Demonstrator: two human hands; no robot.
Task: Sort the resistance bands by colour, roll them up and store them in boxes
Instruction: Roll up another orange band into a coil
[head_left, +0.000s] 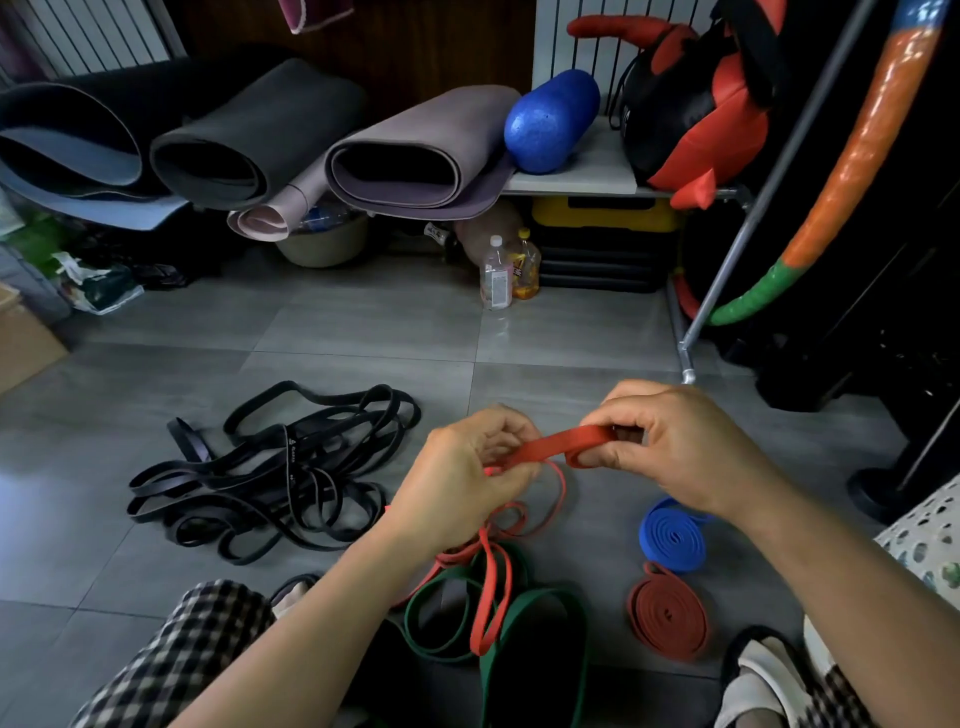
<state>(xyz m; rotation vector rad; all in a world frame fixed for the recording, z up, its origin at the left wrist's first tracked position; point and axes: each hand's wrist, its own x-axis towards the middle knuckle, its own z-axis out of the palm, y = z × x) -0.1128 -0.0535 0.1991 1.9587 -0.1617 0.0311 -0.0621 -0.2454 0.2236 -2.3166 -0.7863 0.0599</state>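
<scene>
Right fingers (602, 460): curled; thumb and forefinger pinch the folded end of one red band (558, 446), where a first small turn shows
Left fingers (501, 434): curled round the same red band a little further along; the strip runs flat and taut between the two grips
Hands: two; the right hand (685, 452) and the left hand (457, 483) are near each other, raised above the floor (363, 322)
Slack of the band: it drops from the left hand and lies in loose loops on the floor; whether those loops are one band or more cannot be told
Green bands (524, 649): two, one wide and one narrow; both unrolled, lying under the red loops close to the person's knees
Rolled bands: two flat coils on the floor below the right forearm; one blue coil (672, 538), one red coil (667, 618) just beside it on the nearer side
Black bands (280, 467): one tangled heap on the floor to the left, well apart from the coils; too knotted to count
Bottles (496, 275): two, upright, side by side on the floor further back
Boxes: two in view; a brown box (21, 338) at the left edge, a black box with a yellow lid (605, 244) under the shelf (571, 176)
Mats (426, 156): four, rolled, lying in a row at the back
Foam roller (550, 122): one, blue, on the shelf beside the mats
</scene>
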